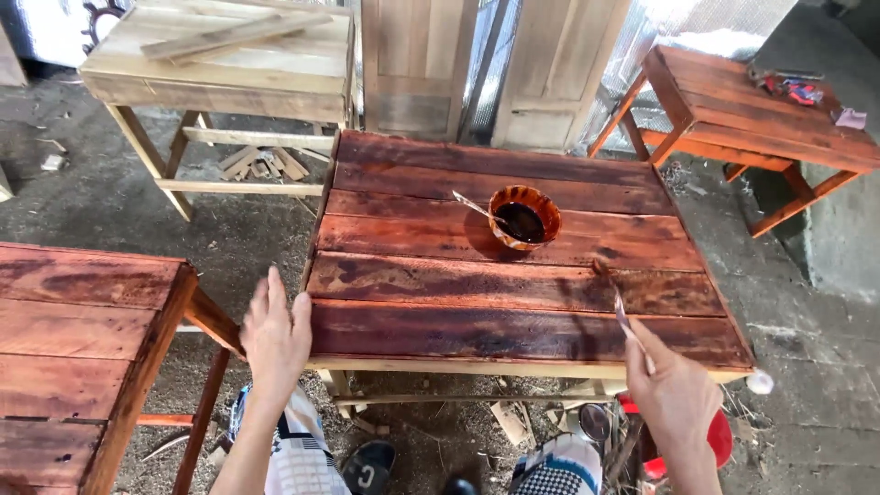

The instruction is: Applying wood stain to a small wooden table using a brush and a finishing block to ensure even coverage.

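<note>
Head view puts me above a slatted wooden table (513, 275), freshly coated in a wet, dark reddish-brown stain that shines unevenly across its planks; the near edge strip remains pale bare wood. My right hand (674, 394) pinches a thin brush (616, 298) between thumb and fingers, the handle angled up and away, its bristle end resting on the second plank from the near edge, toward the right side. My left hand (275, 335) is spread flat and open, fingers together, holding nothing, hovering just off the table's near-left corner; I cannot tell whether it touches the edge. A round stain-smeared bowl (524, 216) of dark liquid sits on the middle planks, right of centre, well apart from the brush, with a stick (477, 209) leaning out of it to the left. Room to move: a strip of dirt floor (247, 238) separates this table from another stained table (82, 357) at my left. Beyond stands an unfinished pale table (229, 64), and a red-stained bench (752, 119) sits off the far right corner. Concrete ground on the right side is open.
</note>
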